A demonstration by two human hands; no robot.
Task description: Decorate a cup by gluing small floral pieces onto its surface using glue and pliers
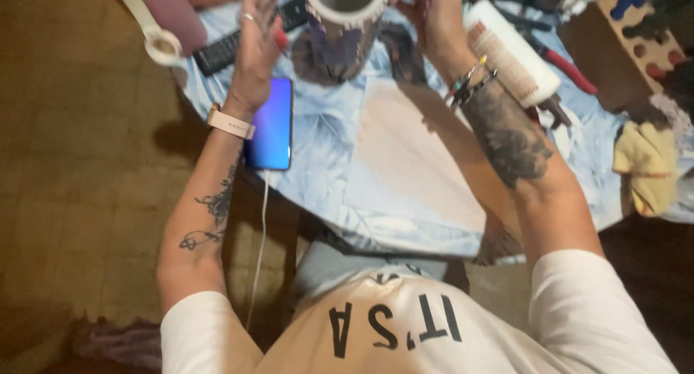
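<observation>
An open-topped cylinder [341, 28] with a white rim and a dark patterned wrap stands at the far side of the table, between my hands. My left hand [256, 41], with a ring and a pale wristband, is raised flat with its fingers apart, just left of the cylinder and a little off it. Reaching the cylinder's upper right rim is my right hand [428, 16], with bead bracelets on the wrist. The frame's top edge cuts off its fingers, so I cannot tell whether they grip the rim.
A lit phone [273, 125] with a white cable lies by my left wrist. A black remote [225, 50] and white tape roll [163, 46] lie left. A white tube [510, 52], red-handled pliers [572, 69], yellow cloth [647, 168] and beige sheet [412, 153] lie on the leaf-patterned tablecloth [325, 179].
</observation>
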